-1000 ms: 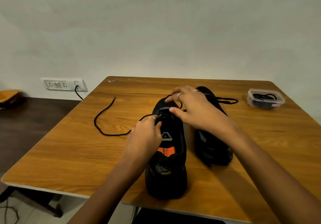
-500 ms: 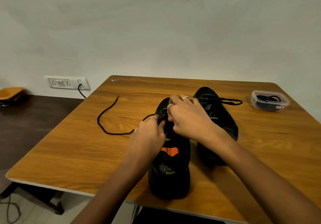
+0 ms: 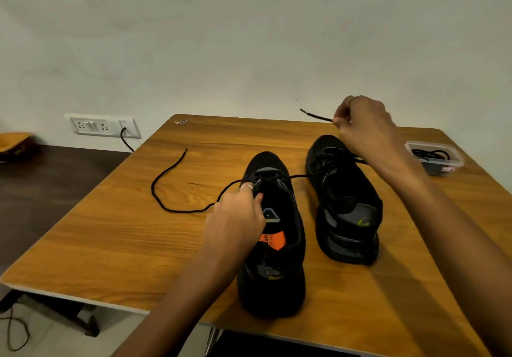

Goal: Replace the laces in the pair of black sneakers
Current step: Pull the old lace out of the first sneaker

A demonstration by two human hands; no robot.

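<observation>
One end of the black lace [image 3: 315, 117] is pinched in the right hand [image 3: 363, 129], raised up and to the right of the near sneaker [image 3: 273, 234] on the table [image 3: 110, 240]. From the front eyelets the lace runs rightwards towards that hand, so the right hand is better placed for the pull. The sneaker's tongue is gripped by the left hand [image 3: 238, 218], while the lace's other end trails left across the table.

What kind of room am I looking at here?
Probably a home or small office room, not a workshop: a wooden table against a plain painted wall, a wall socket panel with a cable plugged in, and a tiled floor.
</observation>
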